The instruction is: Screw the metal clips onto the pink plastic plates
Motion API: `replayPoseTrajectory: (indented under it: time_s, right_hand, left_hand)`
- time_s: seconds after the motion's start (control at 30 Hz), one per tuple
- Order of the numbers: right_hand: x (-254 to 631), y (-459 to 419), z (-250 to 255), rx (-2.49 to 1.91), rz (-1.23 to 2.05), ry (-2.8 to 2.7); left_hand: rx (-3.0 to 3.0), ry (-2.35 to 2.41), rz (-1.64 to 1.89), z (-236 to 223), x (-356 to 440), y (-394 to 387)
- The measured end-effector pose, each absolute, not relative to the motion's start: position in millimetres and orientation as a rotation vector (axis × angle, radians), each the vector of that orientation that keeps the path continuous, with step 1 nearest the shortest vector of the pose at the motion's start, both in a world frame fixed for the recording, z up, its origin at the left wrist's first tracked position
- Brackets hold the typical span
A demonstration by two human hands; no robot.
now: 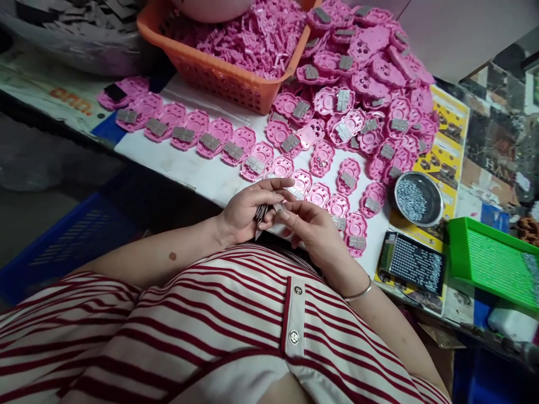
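Observation:
My left hand [241, 210] is closed around a small bundle of thin dark flat pieces [261, 214]. Close against it, my right hand [315, 225] pinches a small light-grey flat piece [278, 207] between thumb and fingers. Both hands hover at the table's front edge, before my striped top. Just beyond them runs a row of pink plastic shells [211, 138], many bearing a grey rectangular plate [232, 150]. Another shell [120, 92] at the row's left end carries a black piece instead. My fingers partly hide the nearest shells.
Behind the row stands an orange basket [219, 76] of small pink parts, beside a large heap of pink shells [370, 73]. To the right are a metal bowl [435, 205] of screws, a dark tray [415, 262] with small metal parts and a green tray [458, 247].

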State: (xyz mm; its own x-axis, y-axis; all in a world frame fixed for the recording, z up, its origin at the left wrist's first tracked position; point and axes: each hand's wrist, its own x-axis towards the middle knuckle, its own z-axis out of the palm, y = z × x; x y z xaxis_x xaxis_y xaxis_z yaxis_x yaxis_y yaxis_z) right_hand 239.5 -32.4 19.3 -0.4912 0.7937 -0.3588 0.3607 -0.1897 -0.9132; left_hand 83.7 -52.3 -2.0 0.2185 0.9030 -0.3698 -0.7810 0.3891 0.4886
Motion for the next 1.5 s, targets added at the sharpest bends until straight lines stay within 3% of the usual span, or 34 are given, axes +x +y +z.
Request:
replayPoseTrajectory:
  time_s: [0.3, 0.67, 1.23, 1.5]
  right_hand:
    - [243, -36, 17, -1.337, 1.547, -1.611]
    - [272, -27, 13, -1.164, 0.616, -2.194]
    - [265, 1, 45, -0.831, 0.238, -2.769]
    - [281, 85, 26, -1.344, 0.147, -2.625]
  left_hand:
    - [0.251, 0.790, 1.140, 3, 89, -53]
    - [0.215, 0.833, 0.965, -2, 81, -52]
    - [0.350, 0.964, 1.031, -3, 77, -54]
    - [0.275, 0.874, 1.010, -6, 71, -52]
